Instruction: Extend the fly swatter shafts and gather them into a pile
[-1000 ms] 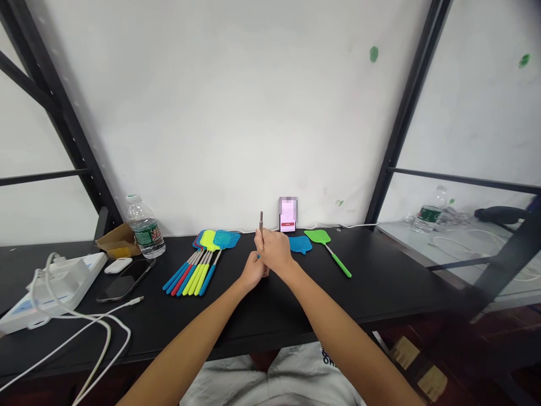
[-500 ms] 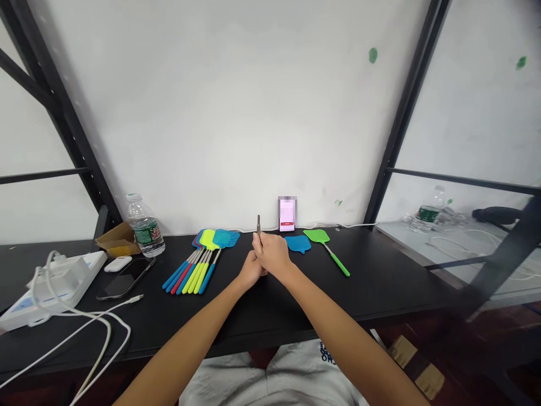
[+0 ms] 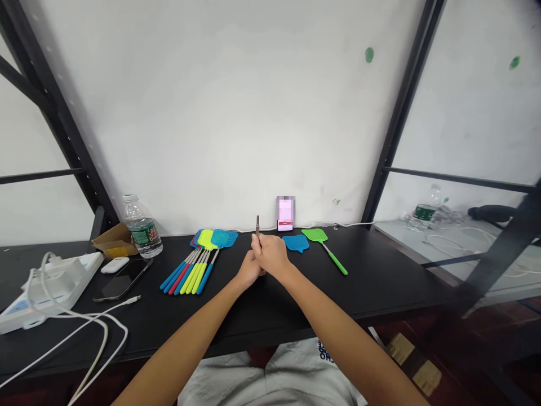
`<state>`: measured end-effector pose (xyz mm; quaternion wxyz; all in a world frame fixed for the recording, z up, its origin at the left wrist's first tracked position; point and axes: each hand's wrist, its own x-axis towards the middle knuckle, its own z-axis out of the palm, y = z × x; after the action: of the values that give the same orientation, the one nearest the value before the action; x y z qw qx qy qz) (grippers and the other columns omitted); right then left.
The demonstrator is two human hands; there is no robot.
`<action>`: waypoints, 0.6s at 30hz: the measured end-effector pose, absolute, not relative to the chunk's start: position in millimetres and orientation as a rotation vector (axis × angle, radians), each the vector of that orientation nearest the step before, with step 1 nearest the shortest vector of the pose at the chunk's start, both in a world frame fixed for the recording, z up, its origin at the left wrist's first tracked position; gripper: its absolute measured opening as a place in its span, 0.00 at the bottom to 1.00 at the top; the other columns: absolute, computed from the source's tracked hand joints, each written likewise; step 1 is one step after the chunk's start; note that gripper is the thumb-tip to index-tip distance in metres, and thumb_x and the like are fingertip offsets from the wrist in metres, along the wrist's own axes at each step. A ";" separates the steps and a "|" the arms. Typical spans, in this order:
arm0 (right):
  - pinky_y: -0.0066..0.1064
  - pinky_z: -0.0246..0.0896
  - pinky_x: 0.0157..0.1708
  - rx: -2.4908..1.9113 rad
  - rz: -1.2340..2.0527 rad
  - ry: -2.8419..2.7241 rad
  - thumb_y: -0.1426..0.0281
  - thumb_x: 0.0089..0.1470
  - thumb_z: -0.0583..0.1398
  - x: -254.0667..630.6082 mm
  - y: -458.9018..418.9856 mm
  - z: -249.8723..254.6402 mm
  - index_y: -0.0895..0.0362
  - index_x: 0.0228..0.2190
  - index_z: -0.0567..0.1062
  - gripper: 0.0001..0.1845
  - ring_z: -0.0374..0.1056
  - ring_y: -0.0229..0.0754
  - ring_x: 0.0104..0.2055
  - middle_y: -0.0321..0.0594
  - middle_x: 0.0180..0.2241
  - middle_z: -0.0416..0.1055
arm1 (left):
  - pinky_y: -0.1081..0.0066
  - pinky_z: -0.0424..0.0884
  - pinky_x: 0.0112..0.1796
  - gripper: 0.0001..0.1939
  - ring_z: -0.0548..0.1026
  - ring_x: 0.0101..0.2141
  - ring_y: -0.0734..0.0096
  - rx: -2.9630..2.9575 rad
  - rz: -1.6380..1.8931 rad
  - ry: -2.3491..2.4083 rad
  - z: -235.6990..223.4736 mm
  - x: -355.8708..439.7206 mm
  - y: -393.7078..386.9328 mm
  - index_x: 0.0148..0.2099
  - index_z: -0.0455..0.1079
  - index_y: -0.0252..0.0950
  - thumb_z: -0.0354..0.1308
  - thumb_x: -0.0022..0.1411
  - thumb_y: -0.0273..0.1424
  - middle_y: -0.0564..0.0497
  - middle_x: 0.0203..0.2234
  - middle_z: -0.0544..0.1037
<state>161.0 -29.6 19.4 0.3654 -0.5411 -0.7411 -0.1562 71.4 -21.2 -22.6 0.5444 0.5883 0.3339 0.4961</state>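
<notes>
My right hand [image 3: 271, 254] is closed around a fly swatter handle [image 3: 257, 225], and its thin metal rod stands upright out of the top of the fist. Just below and to the left, my left hand [image 3: 250, 269] is wrapped round the lower part, pressed against the right one. The grip end is hidden by the fingers. A loose blue fly swatter head [image 3: 296, 243], with no rod on it, lies right of my hands. Beyond it rests a whole green fly swatter [image 3: 325, 248]. Several blue, red and yellow fly swatters [image 3: 198, 262] lie fanned out to the left.
A phone [image 3: 286, 214] with a lit screen leans on the wall. On the left are a water bottle [image 3: 143, 228], a cardboard box [image 3: 114, 239], a white case [image 3: 115, 265], a dark phone [image 3: 123, 280], and a power strip [image 3: 51, 293] with white cables. Black shelf posts flank the table.
The whole view has shifted slightly, so things sit a little further left. Both hands keep the same hold on the handle, with barely any movement.
</notes>
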 end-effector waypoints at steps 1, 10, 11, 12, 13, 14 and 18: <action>0.30 0.39 0.25 -1.373 -0.400 -1.889 0.63 0.64 0.46 161.7 -29.8 18.9 0.56 0.25 0.72 0.23 0.63 0.36 0.24 0.38 0.23 0.72 | 0.77 0.48 0.17 0.16 0.53 0.13 0.84 1.395 1.174 0.785 -23.3 71.4 -20.9 0.19 0.53 0.37 0.57 0.50 0.32 0.60 0.09 0.55; 0.28 0.45 0.26 -1.227 -0.423 -1.671 0.62 0.65 0.44 164.6 -29.0 25.4 0.59 0.27 0.70 0.23 0.62 0.36 0.25 0.39 0.23 0.69 | 0.77 0.45 0.18 0.17 0.49 0.14 0.86 1.456 1.155 0.730 -30.1 72.1 -15.2 0.18 0.50 0.37 0.55 0.51 0.33 0.61 0.10 0.52; 0.28 0.44 0.26 -1.223 -0.433 -1.670 0.63 0.66 0.43 163.9 -28.0 25.5 0.59 0.27 0.70 0.23 0.62 0.36 0.25 0.39 0.23 0.69 | 0.77 0.45 0.18 0.17 0.49 0.14 0.86 1.459 1.157 0.724 -31.6 72.0 -14.2 0.18 0.51 0.37 0.55 0.51 0.33 0.61 0.10 0.52; 0.29 0.44 0.26 -1.222 -0.443 -1.673 0.63 0.66 0.43 163.0 -27.0 25.3 0.59 0.27 0.70 0.24 0.62 0.36 0.24 0.39 0.23 0.69 | 0.77 0.45 0.18 0.17 0.50 0.14 0.86 1.465 1.160 0.723 -32.9 71.8 -13.4 0.18 0.51 0.37 0.55 0.51 0.33 0.61 0.10 0.52; 0.29 0.44 0.26 -1.225 -0.452 -1.678 0.64 0.66 0.42 162.0 -26.1 24.7 0.59 0.27 0.71 0.24 0.62 0.35 0.24 0.39 0.23 0.69 | 0.77 0.45 0.18 0.16 0.50 0.14 0.85 1.470 1.161 0.725 -33.9 71.5 -13.0 0.18 0.52 0.37 0.55 0.51 0.32 0.61 0.10 0.53; 0.29 0.43 0.26 -1.231 -0.459 -1.689 0.64 0.66 0.42 161.0 -25.4 24.0 0.59 0.27 0.71 0.25 0.62 0.35 0.24 0.39 0.23 0.69 | 0.77 0.45 0.18 0.16 0.50 0.14 0.85 1.472 1.160 0.729 -34.6 71.2 -12.8 0.18 0.53 0.36 0.55 0.51 0.32 0.60 0.10 0.53; 0.30 0.41 0.25 -1.282 -0.491 -1.763 0.63 0.66 0.43 158.6 -23.7 22.3 0.59 0.25 0.72 0.26 0.62 0.35 0.23 0.39 0.22 0.69 | 0.77 0.46 0.18 0.16 0.51 0.13 0.85 1.458 1.170 0.743 -32.9 70.5 -15.0 0.18 0.53 0.36 0.55 0.51 0.32 0.60 0.10 0.54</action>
<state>158.6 -23.7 22.3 0.4381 -0.5159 -0.7092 -0.1975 70.5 -15.0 -32.9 0.5355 0.6121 0.3119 0.4912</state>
